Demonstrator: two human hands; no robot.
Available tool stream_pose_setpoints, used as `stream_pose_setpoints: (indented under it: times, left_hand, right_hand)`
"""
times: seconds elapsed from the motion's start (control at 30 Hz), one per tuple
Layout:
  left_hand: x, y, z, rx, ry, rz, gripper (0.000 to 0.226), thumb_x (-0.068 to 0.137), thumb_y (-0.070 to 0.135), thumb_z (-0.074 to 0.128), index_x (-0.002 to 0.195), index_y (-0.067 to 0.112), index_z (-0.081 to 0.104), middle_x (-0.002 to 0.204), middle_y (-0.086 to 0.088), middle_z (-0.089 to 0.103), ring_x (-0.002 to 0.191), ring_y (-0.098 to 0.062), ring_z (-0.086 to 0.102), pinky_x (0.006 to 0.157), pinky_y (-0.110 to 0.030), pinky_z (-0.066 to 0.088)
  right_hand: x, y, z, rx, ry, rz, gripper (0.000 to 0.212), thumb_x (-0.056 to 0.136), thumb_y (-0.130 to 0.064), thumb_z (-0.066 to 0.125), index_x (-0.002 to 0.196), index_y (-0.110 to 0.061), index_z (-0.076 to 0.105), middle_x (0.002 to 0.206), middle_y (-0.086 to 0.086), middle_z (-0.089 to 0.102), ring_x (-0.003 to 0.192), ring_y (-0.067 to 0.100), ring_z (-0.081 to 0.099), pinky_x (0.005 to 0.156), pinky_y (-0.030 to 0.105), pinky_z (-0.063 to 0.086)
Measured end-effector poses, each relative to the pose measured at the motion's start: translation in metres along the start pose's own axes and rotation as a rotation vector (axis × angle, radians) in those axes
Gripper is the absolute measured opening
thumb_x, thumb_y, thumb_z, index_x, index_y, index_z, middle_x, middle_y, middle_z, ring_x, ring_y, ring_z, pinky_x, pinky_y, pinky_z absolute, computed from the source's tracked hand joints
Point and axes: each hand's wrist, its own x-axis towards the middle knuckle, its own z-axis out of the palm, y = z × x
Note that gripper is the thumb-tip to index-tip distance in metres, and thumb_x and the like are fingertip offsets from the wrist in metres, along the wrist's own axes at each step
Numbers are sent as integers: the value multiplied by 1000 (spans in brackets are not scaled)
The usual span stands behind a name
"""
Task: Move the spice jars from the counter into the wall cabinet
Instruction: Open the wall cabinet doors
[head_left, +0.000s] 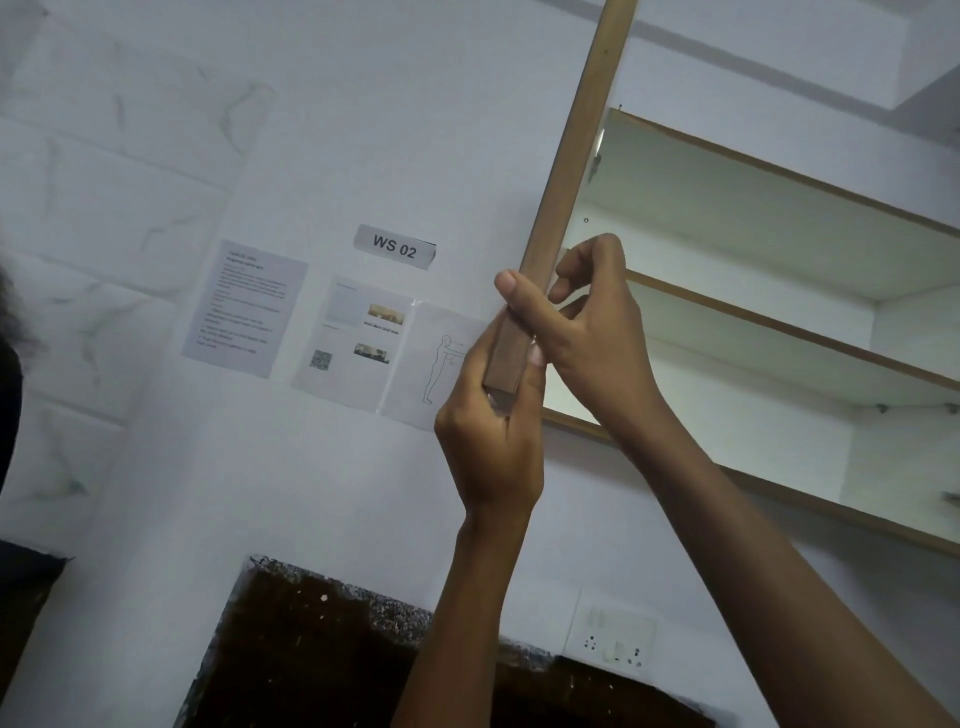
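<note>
The wall cabinet (769, 332) hangs at the upper right with white shelves and brown edging, and nothing shows on the shelves. Its brown door (576, 156) stands swung out, seen edge-on as a long strip. My left hand (493, 426) grips the door's lower corner from below. My right hand (587, 317) grips the door edge just above, thumb on the left side and fingers curled on the cabinet side. No spice jars are in view.
Printed sheets (343, 332) and a "WS 02" label (395, 247) are stuck on the white wall at the left. A dark speckled counter (322, 639) lies at the bottom. A white socket plate (613, 634) sits below the cabinet.
</note>
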Motion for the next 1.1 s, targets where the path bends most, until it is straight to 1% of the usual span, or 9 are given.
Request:
stream_pose_setpoints:
  times: [0.13,0.3,0.43,0.57,0.67,0.77,0.87,0.93,1.1]
  left_hand:
    - [-11,5,8,-14,34,6,43,84,33,58,117,6,62,113,-4,67,109,-11,62,88,-16,50]
    - [-47,-3,2,51,111,-42,44,81,39,63,115,11,64,112,-8,69,107,-13,65,86,-35,56]
    - [-85,-6,-11,154,67,-95,24,87,35,55,111,38,57,113,16,64,109,3,59,91,-18,50]
    - [-114,-12,-25,282,-39,-181,30,93,18,53,101,46,54,101,26,63,100,11,58,86,-6,45]
    - [-135,-12,-35,392,-144,-205,30,92,19,52,95,49,52,93,39,56,95,19,55,80,1,42]
    - [-151,-17,-47,434,-235,-262,17,91,27,50,98,36,61,94,29,62,93,10,59,80,-5,47]
    - [-174,-21,-63,502,-290,-305,25,90,28,48,103,18,66,97,10,69,92,-4,64,79,-17,52]
    - [-195,-22,-78,560,-332,-353,26,90,27,47,103,15,67,96,8,68,91,-5,64,78,-17,52]
    - [-245,-24,-122,690,-446,-489,17,93,15,52,103,17,65,91,11,65,83,-3,62,72,-23,54]
  right_hand:
    - [-9,7,-13,46,-5,-2,44,73,-56,66,94,-27,40,91,-4,50,78,30,60,67,47,55]
    - [-29,25,-28,105,-37,33,41,74,-56,63,97,-27,46,95,-7,54,82,17,60,66,41,58]
    - [-53,49,-40,140,-86,54,43,72,-57,61,100,-27,49,100,-7,57,82,8,59,63,11,47]
    - [-90,79,-45,168,-178,129,43,73,-55,60,102,-25,51,100,-7,58,87,5,58,64,9,45]
    - [-131,103,-41,171,-256,198,37,75,-51,60,102,-27,50,101,-10,56,90,7,58,71,16,48]
    - [-166,119,-34,197,-321,289,29,82,-39,64,104,-26,50,107,-7,56,93,10,57,74,14,46]
    - [-201,133,-32,235,-369,394,26,85,-36,62,106,-23,52,107,-5,57,95,12,57,75,19,48]
    - [-228,141,-31,254,-408,459,28,85,-37,62,107,-21,53,107,-4,58,94,12,58,75,21,49]
    - [-293,156,-22,262,-533,539,29,86,-36,61,105,-15,55,102,1,60,87,9,57,65,6,43]
